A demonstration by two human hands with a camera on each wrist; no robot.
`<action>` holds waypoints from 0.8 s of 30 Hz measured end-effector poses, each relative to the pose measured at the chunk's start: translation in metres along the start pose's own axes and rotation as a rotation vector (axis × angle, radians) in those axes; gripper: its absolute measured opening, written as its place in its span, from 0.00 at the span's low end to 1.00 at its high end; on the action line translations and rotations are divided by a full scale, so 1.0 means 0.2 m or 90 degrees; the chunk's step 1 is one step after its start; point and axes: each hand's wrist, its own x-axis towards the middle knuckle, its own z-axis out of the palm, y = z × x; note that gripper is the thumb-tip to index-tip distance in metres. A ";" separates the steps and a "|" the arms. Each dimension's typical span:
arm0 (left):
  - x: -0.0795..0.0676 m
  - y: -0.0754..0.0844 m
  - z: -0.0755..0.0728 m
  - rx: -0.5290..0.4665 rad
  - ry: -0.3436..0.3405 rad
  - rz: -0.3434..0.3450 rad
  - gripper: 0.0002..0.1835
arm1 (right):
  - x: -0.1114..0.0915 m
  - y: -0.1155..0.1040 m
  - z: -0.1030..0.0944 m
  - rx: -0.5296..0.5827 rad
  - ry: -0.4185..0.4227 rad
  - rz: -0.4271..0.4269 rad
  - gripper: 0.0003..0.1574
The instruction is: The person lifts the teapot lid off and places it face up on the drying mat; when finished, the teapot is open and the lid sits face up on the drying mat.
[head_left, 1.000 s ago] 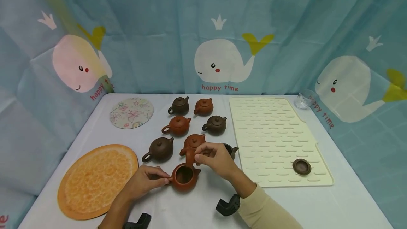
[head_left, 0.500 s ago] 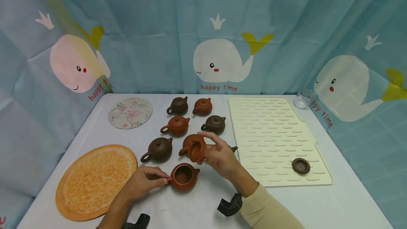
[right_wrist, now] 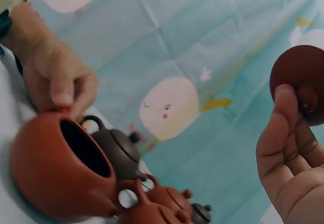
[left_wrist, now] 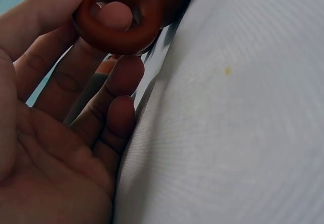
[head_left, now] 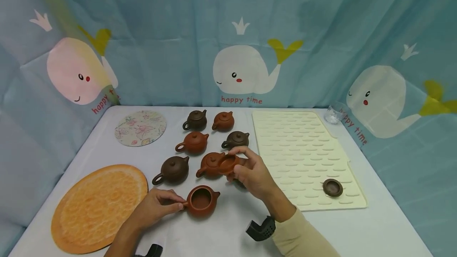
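My left hand pinches the loop handle of a reddish-brown clay teapot, which sits lidless on the white table with its spout to the right. Its dark round mouth faces up. In my right hand is the matching teapot lid, raised off the pot, its hollow underside turned toward the head camera. The right wrist view shows the outer face of the lid, with fingers at its knob. In the head view the lid overlaps a lidded red teapot behind it.
Several lidded teapots, dark brown like this one and red like that one, stand behind. A dark pot is mostly hidden by my right hand. A dark lid lies on the cream mat. Left is a round orange mat.
My right hand has lifted the lid away from the pot's mouth to the right and tilted it from edge-on to hollow side showing. The left hand keeps its hold on the handle.
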 end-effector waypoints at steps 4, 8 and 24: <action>-0.01 0.00 -0.01 -0.003 -0.003 0.027 0.07 | -0.01 -0.04 0.00 -0.068 0.017 -0.006 0.23; 0.00 -0.01 0.00 -0.035 -0.009 0.072 0.08 | -0.02 -0.08 -0.02 -0.118 0.041 -0.008 0.31; 0.01 -0.02 0.00 -0.055 -0.018 0.086 0.08 | -0.35 -0.26 -0.17 -0.273 0.158 -0.040 0.38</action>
